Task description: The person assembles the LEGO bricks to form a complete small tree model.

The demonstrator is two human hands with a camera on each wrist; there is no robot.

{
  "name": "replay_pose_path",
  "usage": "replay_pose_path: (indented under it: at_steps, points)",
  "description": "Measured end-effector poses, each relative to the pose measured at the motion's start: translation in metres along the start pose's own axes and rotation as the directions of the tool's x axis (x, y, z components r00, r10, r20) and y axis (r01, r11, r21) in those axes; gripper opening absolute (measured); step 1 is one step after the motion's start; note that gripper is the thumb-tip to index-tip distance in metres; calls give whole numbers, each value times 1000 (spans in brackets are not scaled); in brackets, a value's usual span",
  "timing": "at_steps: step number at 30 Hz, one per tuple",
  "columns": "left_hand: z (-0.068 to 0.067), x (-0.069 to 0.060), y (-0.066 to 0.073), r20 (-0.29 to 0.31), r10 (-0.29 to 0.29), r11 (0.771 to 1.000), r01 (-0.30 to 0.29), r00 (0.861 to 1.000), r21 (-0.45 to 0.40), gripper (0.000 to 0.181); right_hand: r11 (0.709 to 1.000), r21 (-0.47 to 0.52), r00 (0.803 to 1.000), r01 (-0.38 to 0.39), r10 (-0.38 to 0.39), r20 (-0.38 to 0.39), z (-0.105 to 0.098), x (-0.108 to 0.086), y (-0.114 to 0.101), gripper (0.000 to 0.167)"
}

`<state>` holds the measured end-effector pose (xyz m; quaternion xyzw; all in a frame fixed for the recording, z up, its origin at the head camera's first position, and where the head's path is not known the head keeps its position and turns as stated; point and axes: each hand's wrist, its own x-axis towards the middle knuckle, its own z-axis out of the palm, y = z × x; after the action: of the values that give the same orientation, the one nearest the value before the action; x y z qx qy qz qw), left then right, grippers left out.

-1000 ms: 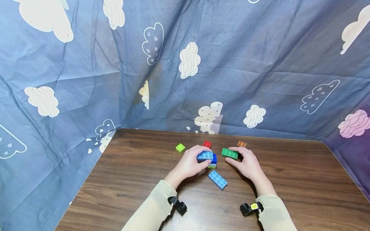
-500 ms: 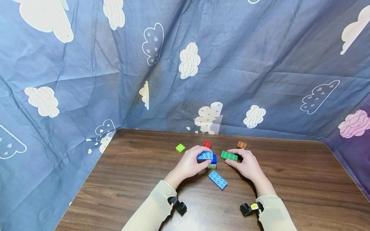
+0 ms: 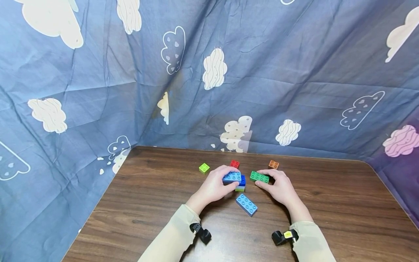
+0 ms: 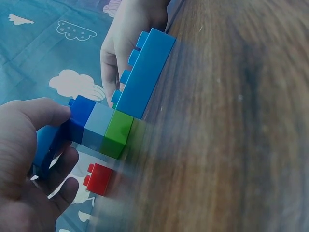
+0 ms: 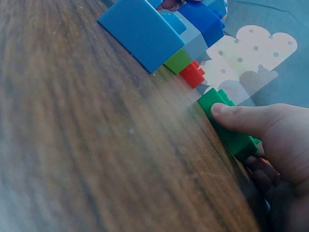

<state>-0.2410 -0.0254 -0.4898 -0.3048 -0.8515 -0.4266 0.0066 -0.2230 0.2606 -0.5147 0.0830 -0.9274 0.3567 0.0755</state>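
The left hand (image 3: 216, 185) grips a light blue brick (image 3: 232, 176) between thumb and fingers; this brick sits at the top of a stack with a dark blue brick (image 3: 243, 180), a pale blue one (image 4: 99, 126) and a lime green one (image 4: 117, 134) at the bottom. To its right, the right hand (image 3: 279, 184) pinches a green brick (image 3: 260, 177) on the table, thumb on the near side and fingers on the far side. In the right wrist view the thumb presses the side of the green brick (image 5: 227, 128).
A loose blue brick (image 3: 246, 204) lies in front of the stack. Small bricks stand behind the hands: lime green (image 3: 204, 167), red (image 3: 234, 163) and orange (image 3: 273, 164). A blue cloth with clouds (image 3: 183, 109) hangs behind the wooden table (image 3: 147, 193).
The green brick and the right hand's fingers have shifted slightly nearer and to the left, uncovering more of the orange brick. The left hand has kept its grip and place.
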Motion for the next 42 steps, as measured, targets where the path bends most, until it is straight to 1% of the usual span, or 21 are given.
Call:
replay_pose_path:
  at_steps: [10,20,24,29,37,42]
  points:
    - [0,0,0,3,3,1000,-3,1000,-2,35,1000,0,1000,9,-9,-1,0,0,-1,41]
    - [0,0,0,6,6,1000,-6,1000,0,36,1000,-10,1000,-6,6,3,-1,0,-3,40]
    - [-1,0,0,10,5,1000,-5,1000,2,36,1000,-5,1000,3,-3,-3,-1,0,-2,40]
    - [-1,1,-1,9,15,1000,-15,1000,10,36,1000,30,1000,7,-7,-10,-4,1,-1,42]
    - [-2,1,-1,7,25,1000,-25,1000,7,36,991,132,1000,16,-18,8,-13,0,-12,46]
    - [-1,1,-1,8,24,1000,-24,1000,7,36,981,185,998,65,-66,1,-14,1,-17,44]
